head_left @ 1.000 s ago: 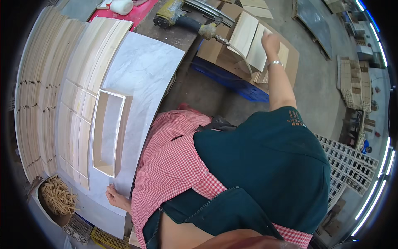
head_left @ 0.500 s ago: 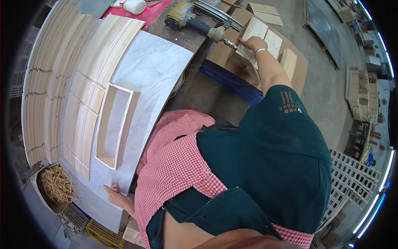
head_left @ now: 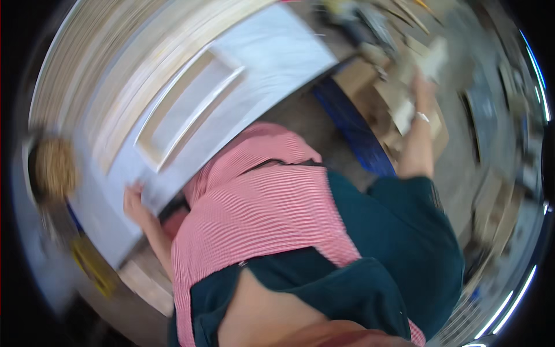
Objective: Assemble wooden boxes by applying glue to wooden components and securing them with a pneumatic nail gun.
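Observation:
Motion smears much of the view. On the right, my right hand point(head_left: 423, 89) reaches over wooden boards point(head_left: 400, 113) lying on a cardboard box. A pale wooden piece point(head_left: 435, 58) shows beside its fingertips; whether the hand grips it is too blurred to tell. My left hand point(head_left: 134, 203) is over the near left part of the white marbled tabletop point(head_left: 283, 43), its blurred fingers seemingly apart with nothing in them. A long rectangular wooden frame point(head_left: 199, 122) lies on the tabletop, beyond the left hand and apart from it.
Rows of thin wooden strips point(head_left: 110, 69) cover the table's far left side. A container of small wooden sticks point(head_left: 56, 169) stands left. A blurred air nail gun point(head_left: 348, 26) lies beyond the cardboard box point(head_left: 354, 80). Something blue point(head_left: 354, 130) supports the box. A yellow crate point(head_left: 92, 266) sits lower left.
The whole view has turned and shifted with my head. My right hand has moved away from the near corner of the boards to their farther side. My left hand is raised slightly.

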Demonstrator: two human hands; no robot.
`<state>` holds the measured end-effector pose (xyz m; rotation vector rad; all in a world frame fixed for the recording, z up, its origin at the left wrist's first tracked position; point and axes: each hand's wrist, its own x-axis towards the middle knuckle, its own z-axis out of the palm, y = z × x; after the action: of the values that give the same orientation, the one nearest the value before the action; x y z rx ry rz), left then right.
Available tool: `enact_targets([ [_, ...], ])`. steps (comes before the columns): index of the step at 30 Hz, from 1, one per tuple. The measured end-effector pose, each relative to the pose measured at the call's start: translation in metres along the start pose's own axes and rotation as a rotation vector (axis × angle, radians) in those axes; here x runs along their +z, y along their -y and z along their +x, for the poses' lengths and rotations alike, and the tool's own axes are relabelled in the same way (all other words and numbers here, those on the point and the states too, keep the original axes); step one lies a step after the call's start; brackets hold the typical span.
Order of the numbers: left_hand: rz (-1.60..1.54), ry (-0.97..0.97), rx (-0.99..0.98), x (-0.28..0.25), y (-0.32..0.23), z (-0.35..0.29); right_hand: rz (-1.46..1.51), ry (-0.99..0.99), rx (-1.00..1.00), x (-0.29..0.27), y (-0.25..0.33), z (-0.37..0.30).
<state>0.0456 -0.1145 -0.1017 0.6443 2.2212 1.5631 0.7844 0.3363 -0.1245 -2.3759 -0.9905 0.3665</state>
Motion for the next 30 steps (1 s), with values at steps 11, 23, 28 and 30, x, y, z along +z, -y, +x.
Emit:
enact_targets([
  [11,0.353,-0.03,0.239,0.06,-0.08,-0.052,0.301,0.787,-1.525,-0.026,0.235,-0.246],
  [23,0.427,-0.058,0.323,0.097,-0.087,-0.07,0.068,0.979,-2.134,0.031,0.306,-0.361],
  [28,0.502,-0.092,0.351,0.105,-0.09,-0.07,0.034,0.966,-2.151,0.05,0.308,-0.36],
  [30,0.539,-0.115,0.372,0.11,-0.093,-0.07,0.043,0.93,-2.17,0.055,0.306,-0.358],
])
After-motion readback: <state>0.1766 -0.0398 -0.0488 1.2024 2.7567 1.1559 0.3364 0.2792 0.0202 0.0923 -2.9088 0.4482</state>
